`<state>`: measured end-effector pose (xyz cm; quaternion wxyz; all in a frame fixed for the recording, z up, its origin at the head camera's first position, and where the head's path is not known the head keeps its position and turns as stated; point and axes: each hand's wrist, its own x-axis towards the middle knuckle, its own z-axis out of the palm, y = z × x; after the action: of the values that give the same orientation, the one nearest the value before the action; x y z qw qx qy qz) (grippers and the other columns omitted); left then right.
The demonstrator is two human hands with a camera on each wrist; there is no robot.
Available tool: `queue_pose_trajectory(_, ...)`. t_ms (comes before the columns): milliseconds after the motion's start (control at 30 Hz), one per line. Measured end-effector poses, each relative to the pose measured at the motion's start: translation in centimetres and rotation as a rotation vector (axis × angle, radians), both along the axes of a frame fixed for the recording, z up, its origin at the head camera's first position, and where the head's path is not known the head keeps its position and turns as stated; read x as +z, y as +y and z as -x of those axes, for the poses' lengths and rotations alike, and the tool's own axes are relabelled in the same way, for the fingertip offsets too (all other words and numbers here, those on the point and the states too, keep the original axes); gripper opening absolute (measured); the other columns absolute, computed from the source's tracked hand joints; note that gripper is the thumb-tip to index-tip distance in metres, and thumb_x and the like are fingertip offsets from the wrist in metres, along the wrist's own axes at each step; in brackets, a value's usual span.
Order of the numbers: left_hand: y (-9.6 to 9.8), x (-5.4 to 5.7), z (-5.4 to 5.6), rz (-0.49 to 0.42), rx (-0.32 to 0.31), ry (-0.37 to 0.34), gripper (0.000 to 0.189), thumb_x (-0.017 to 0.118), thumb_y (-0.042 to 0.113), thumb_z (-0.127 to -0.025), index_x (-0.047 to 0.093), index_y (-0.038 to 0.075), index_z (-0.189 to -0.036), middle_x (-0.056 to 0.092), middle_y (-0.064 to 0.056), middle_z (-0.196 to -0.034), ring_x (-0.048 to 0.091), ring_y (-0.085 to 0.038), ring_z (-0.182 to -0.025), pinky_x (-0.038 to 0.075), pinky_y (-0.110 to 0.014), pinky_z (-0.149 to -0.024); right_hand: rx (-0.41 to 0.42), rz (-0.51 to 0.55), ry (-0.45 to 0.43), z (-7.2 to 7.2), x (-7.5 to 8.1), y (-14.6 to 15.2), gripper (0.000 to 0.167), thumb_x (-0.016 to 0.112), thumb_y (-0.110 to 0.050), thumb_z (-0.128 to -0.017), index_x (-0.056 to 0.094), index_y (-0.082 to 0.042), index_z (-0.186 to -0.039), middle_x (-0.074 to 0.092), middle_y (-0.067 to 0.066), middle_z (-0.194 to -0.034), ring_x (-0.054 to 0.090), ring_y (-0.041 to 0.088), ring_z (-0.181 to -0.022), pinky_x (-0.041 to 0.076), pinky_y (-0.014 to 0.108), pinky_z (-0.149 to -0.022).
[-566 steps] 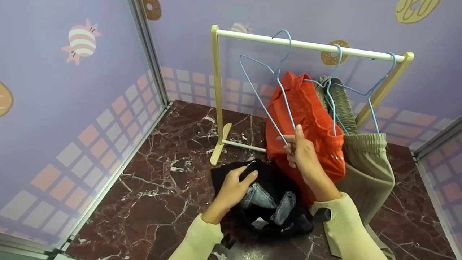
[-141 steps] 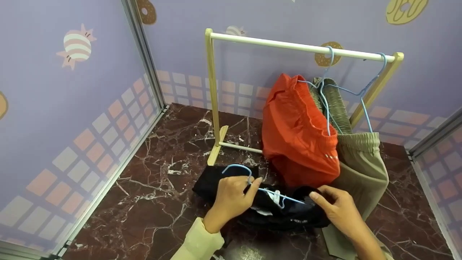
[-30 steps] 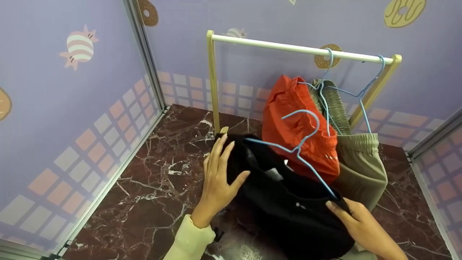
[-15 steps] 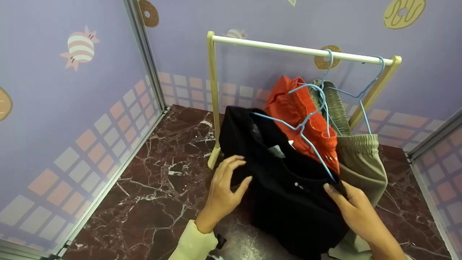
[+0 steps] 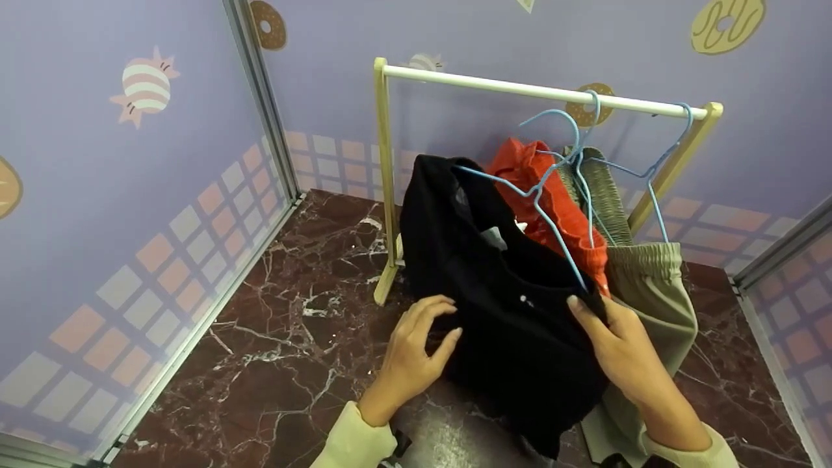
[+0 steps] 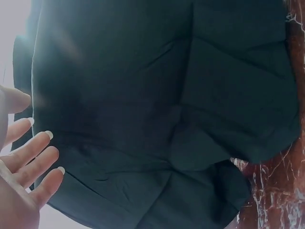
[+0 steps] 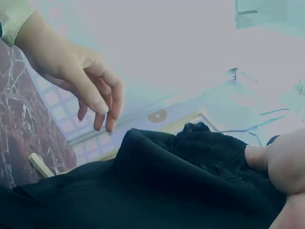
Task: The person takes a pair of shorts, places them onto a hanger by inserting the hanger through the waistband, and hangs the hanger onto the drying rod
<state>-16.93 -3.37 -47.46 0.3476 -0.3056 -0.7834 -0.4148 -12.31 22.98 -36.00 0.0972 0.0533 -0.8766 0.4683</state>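
A pair of black pants (image 5: 520, 351) hangs spread on a blue hanger (image 5: 536, 188), whose arms lie inside the waistband. My right hand (image 5: 627, 344) pinches the waistband at the hanger's right end, thumb on the outside. The hanger's hook is just below the rail, apart from it. My left hand (image 5: 413, 351) is beside the pants' left side, fingers loosely bent and holding nothing; in the left wrist view the left hand (image 6: 28, 167) is spread near the dark cloth. The right wrist view shows the right thumb (image 7: 259, 157) on the waistband.
A small clothes rack (image 5: 494, 84) with a white rail and wooden posts stands against the patterned wall. Red pants (image 5: 552, 201) and khaki pants (image 5: 650, 292) hang on blue hangers at its right. The dark marble floor (image 5: 260, 364) extends left.
The hanger, first on the rail, went into the pants' waistband. In the last second, pants and hanger rose towards the rail, and my left hand came off the waistband's left end.
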Motion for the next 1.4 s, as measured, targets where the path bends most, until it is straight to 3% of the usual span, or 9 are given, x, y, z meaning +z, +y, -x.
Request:
queue_pose_trajectory(200, 0.1, -0.4, -0.1, 0.016, 0.003, -0.020, 0.029, 0.070, 0.016, -0.088, 0.061, 0.010, -0.115, 0.061, -0.004, -0.120, 0.059, -0.016, -0.115, 0.048, -0.033, -0.094, -0.010, 0.063, -0.004, 1.3, 0.6, -0.9, 0.032, 0.052, -0.028, -0.100, 0.063, -0.001, -0.089, 0.056, 0.003, -0.088, 0.053, 0.008, -0.081, 0.046, 0.021, -0.073)
queue_pose_trajectory(300, 0.1, -0.5, -0.1, 0.022, 0.000, -0.027, 0.027, 0.069, 0.018, -0.089, 0.061, 0.011, -0.115, 0.062, -0.005, -0.119, 0.059, -0.016, -0.114, 0.048, -0.033, -0.094, -0.006, 0.059, 0.003, 2.3, 0.7, -1.1, 0.032, 0.051, -0.030, -0.101, 0.064, -0.001, -0.094, 0.060, 0.004, -0.092, 0.056, 0.008, -0.082, 0.047, 0.020, -0.074)
queue_pose_trajectory(567, 0.2, -0.7, -0.2, 0.020, -0.009, -0.034, 0.024, 0.067, 0.019, -0.091, 0.062, 0.009, -0.112, 0.062, -0.001, -0.119, 0.059, -0.016, -0.113, 0.048, -0.032, -0.095, -0.020, 0.097, 0.017, 4.9, 0.8, -2.4, 0.034, 0.052, -0.032, -0.100, 0.058, -0.001, -0.087, 0.051, 0.003, -0.084, 0.050, 0.013, -0.082, 0.042, 0.021, -0.075)
queue_pose_trajectory(700, 0.1, -0.8, -0.2, 0.023, -0.009, -0.030, 0.024, 0.067, 0.019, -0.090, 0.062, 0.010, -0.112, 0.062, 0.000, -0.118, 0.060, -0.015, -0.112, 0.048, -0.031, -0.095, -0.039, 0.077, -0.004, 5.8, 1.2, -3.0, 0.036, 0.051, -0.037, -0.099, 0.061, -0.003, -0.093, 0.057, 0.005, -0.093, 0.051, 0.014, -0.089, 0.041, 0.022, -0.080)
queue_pose_trajectory(833, 0.1, -0.8, -0.2, 0.025, -0.010, -0.022, 0.023, 0.068, 0.018, -0.090, 0.062, 0.010, -0.111, 0.063, -0.001, -0.115, 0.060, -0.015, -0.111, 0.048, -0.031, -0.094, -0.034, 0.077, -0.006, 6.7, 1.4, -3.6, 0.040, 0.050, -0.040, -0.099, 0.060, -0.002, -0.094, 0.055, 0.005, -0.091, 0.050, 0.016, -0.088, 0.041, 0.023, -0.079)
queue_pose_trajectory(933, 0.1, -0.8, -0.2, 0.026, -0.014, -0.039, 0.022, 0.068, 0.018, -0.090, 0.063, 0.009, -0.109, 0.065, -0.004, -0.113, 0.061, -0.015, -0.110, 0.048, -0.031, -0.094, -0.014, 0.103, 0.002, 7.6, 1.4, -3.9, 0.039, 0.050, -0.038, -0.100, 0.056, -0.001, -0.091, 0.044, 0.004, -0.082, 0.047, 0.018, -0.083, 0.040, 0.024, -0.075)
queue_pose_trajectory(1133, 0.2, -1.0, -0.5, 0.054, -0.027, -0.102, 0.019, 0.065, 0.022, -0.092, 0.063, 0.013, -0.108, 0.066, 0.002, -0.107, 0.062, -0.011, -0.101, 0.049, -0.029, -0.091, -0.009, 0.108, -0.006, 9.0, 1.5, -4.8, 0.040, 0.049, -0.038, -0.100, 0.062, 0.000, -0.100, 0.053, 0.006, -0.091, 0.048, 0.017, -0.087, 0.040, 0.023, -0.079)
queue_pose_trajectory(1400, 0.1, -1.2, -0.8, 0.082, -0.073, -0.166, 0.015, 0.060, 0.025, -0.096, 0.063, 0.017, -0.108, 0.067, 0.004, -0.097, 0.064, -0.012, -0.090, 0.050, -0.025, -0.081, -0.024, 0.110, -0.019, 10.9, 1.4, -5.8, 0.037, 0.049, -0.037, -0.100, 0.058, -0.002, -0.094, 0.043, 0.004, -0.082, 0.045, 0.020, -0.084, 0.038, 0.027, -0.077)
